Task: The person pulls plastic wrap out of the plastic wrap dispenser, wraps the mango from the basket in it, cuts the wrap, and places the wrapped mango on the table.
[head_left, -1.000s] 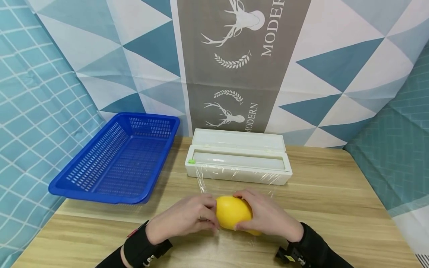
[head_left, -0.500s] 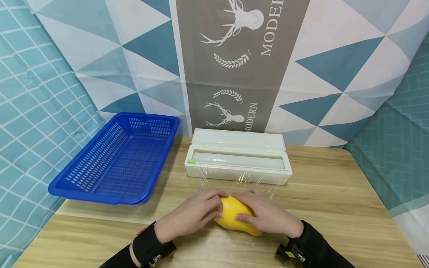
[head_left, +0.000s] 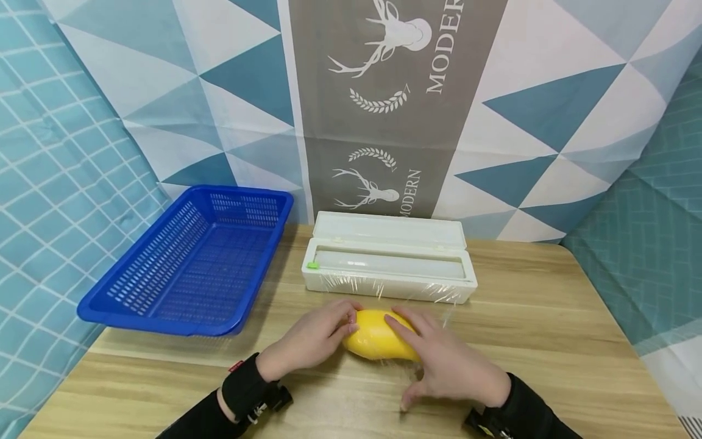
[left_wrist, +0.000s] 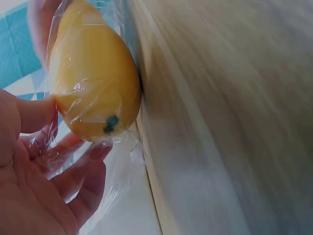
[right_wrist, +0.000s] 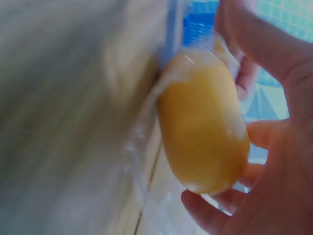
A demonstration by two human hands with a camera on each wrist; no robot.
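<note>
A yellow mango (head_left: 378,335) with a dark green stem spot lies on the table, clear plastic wrap (left_wrist: 80,93) around it. At its left end my left hand (head_left: 312,337) pinches the wrap, the thumb touching the fruit and the fingers bent below the stem end. My right hand (head_left: 446,356) rests its fingers over the mango's right end and far side, while its thumb is spread away toward the table. More wrap stretches from the mango back to a white cling film box (head_left: 389,286) with its lid raised and a roll inside.
A blue perforated basket (head_left: 219,244) stands at the left rear. The wooden table (head_left: 559,317) extends to the right of the hands. Patterned cloth (head_left: 373,91) hangs behind, and a green slider (head_left: 313,265) sits on the box's left edge.
The mango has turned from slanting to lying more crosswise and moved slightly toward the box. Wrap now covers it, and the right thumb has come off the fruit.
</note>
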